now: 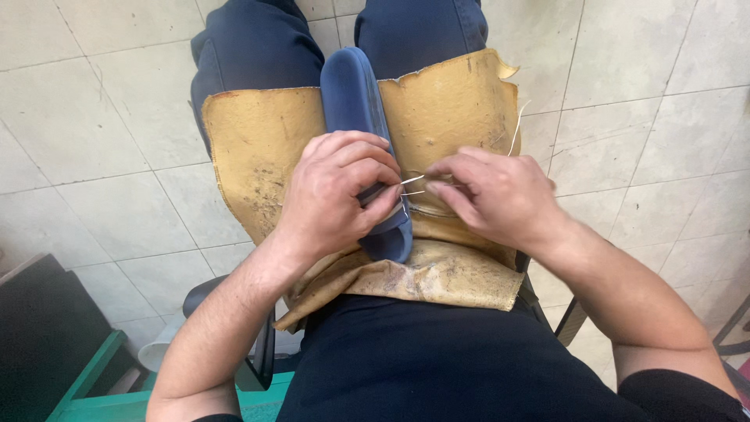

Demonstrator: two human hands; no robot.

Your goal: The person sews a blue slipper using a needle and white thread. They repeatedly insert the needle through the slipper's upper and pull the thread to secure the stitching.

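In the head view, a dark blue slide sandal (pixel 355 101) was laid sole up on a tan leather lap cloth (pixel 262 144), running from twelve o'clock toward six. The left hand (pixel 332 191) was clenched around its lower end. At three o'clock, the right hand (pixel 492 195) was pinched on a pale thread (pixel 412 180) stretched between both hands. Grey floor tiles (pixel 94 141) were seen around.

The hands (pixel 406 191) hide the blue slipper's (pixel 355 101) middle and needle.
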